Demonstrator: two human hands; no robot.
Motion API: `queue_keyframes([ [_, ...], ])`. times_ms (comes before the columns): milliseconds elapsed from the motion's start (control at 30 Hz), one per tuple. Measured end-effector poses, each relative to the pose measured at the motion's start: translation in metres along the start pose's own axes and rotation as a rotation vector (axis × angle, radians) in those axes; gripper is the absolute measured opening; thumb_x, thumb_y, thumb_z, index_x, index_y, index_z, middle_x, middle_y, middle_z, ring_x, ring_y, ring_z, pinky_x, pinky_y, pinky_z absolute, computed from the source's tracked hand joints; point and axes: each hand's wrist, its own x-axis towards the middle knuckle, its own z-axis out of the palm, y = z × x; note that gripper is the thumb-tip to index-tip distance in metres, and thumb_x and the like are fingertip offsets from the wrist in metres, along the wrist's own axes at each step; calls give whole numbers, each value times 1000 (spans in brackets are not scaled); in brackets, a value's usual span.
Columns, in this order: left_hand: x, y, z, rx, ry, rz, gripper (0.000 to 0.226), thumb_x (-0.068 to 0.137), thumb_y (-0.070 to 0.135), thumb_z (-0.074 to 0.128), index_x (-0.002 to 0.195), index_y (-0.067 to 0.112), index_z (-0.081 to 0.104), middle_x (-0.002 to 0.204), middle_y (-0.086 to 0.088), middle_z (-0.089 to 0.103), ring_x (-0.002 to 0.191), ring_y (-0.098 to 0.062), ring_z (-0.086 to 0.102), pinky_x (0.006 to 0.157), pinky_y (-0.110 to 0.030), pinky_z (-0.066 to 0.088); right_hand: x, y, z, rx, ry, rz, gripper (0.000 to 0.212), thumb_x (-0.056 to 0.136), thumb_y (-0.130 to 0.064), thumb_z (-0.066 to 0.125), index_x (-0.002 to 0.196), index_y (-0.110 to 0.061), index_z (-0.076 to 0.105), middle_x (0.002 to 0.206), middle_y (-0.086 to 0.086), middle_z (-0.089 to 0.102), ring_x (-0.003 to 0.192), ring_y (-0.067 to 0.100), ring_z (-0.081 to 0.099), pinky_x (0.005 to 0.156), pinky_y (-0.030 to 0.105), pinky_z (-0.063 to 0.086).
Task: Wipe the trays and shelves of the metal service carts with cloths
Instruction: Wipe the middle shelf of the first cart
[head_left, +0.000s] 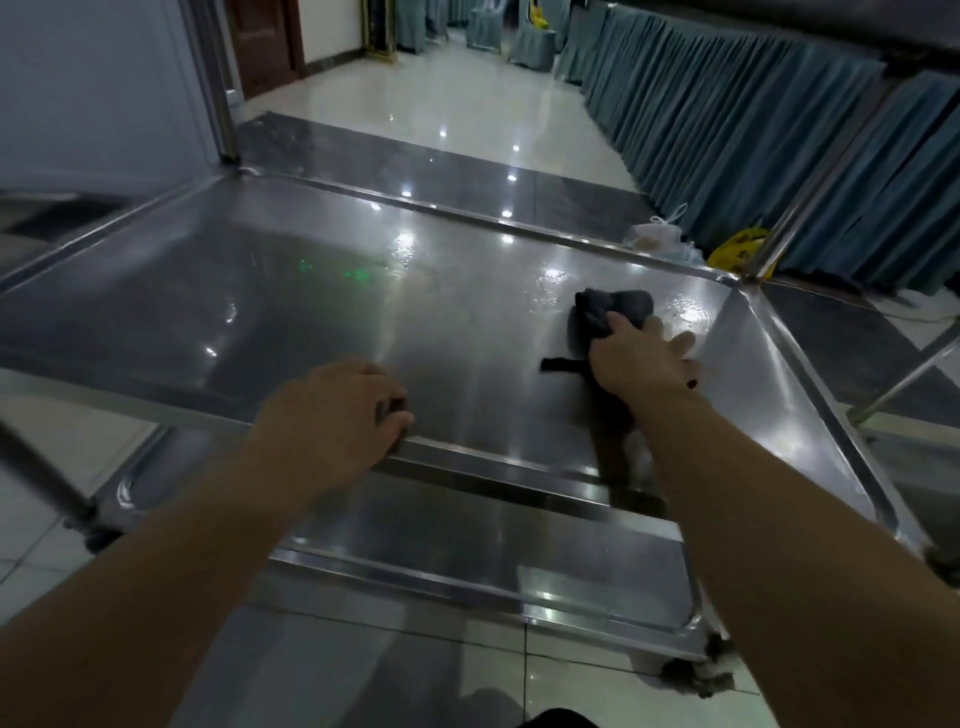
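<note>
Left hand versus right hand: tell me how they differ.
The left hand curls over the near rim of the top tray; the right hand lies flatter. The left hand holds no cloth; the right hand presses the dark cloth onto that tray's floor. Both are bare and touch the same tray.

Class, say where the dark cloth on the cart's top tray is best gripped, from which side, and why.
Pinch the bunched hump of the dark cloth, coming from above on its near side, where the right hand presses it. It lies crumpled on the flat top tray, so raised folds likely offer fingers purchase.
</note>
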Motion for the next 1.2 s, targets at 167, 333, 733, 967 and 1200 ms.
queue_keyframes([
  [167, -7, -20, -5, -37, 53, -54, 27, 83, 43, 59, 104, 28, 69, 117, 8, 62, 105, -20, 60, 88, -40, 50, -46, -99, 25, -40, 6, -508, 45, 90, -48, 35, 135, -49, 32, 147, 0, 30, 123, 38, 26, 93, 52, 27],
  [333, -23, -31, -10, -49, 121, -56, 24, 84, 40, 60, 98, 24, 71, 111, 5, 64, 101, -21, 61, 83, -36, 51, -40, -102, 21, -7, -65, -592, 47, 88, -53, 39, 134, -54, 32, 147, -9, 33, 122, 35, 30, 93, 46, 23],
  [733, -40, -69, -33, -23, 178, -34, 40, 80, 43, 49, 84, 12, 74, 90, -8, 70, 84, -30, 66, 74, -41, 53, -68, -110, 30, -111, -2, -361, 49, 90, -60, 29, 138, -50, 23, 151, 1, 22, 127, 39, 29, 96, 58, 23],
  [967, -45, -84, -32, 18, 17, -9, 39, 93, 42, 44, 105, 13, 68, 117, -6, 63, 103, -29, 59, 94, -42, 42, -135, -128, 31, -107, 27, -573, 47, 93, -55, 37, 139, -47, 30, 148, 0, 30, 121, 40, 37, 98, 51, 31],
  [1200, -84, -68, -83, -55, -321, -141, 34, 93, 37, 46, 119, 20, 58, 129, 1, 51, 119, -20, 47, 97, -39, 43, -177, -133, 0, -359, -178, -501, 41, 97, -39, 36, 137, -32, 32, 139, 9, 34, 111, 35, 47, 78, 41, 35],
])
